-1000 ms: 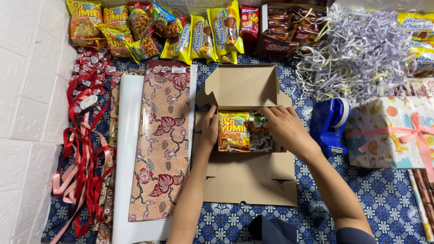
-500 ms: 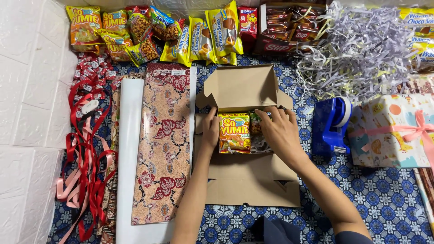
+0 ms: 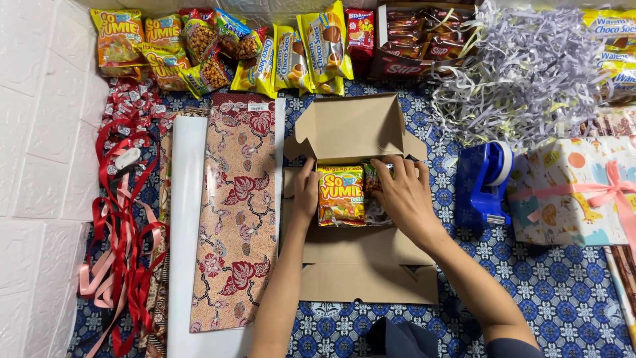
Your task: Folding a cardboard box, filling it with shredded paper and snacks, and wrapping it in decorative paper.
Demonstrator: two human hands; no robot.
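I see the open cardboard box [image 3: 361,255] mid-worktop holding an orange snack packet [image 3: 340,195]. My left hand [image 3: 306,189] lies flat against the box's left wall; my right hand [image 3: 403,192] pinches a green packet [image 3: 372,178] beside it. Blue tape dispenser [image 3: 483,182] sits right.

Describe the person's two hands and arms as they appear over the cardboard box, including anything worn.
Both hands are bare: the left hand and the right hand show no gloves, rings or watch. Both forearms are uncovered down to the bottom edge of the picture, with no bracelets or markings. A dark blue sleeve shows at the right upper arm. No sleeve shows on the left arm.
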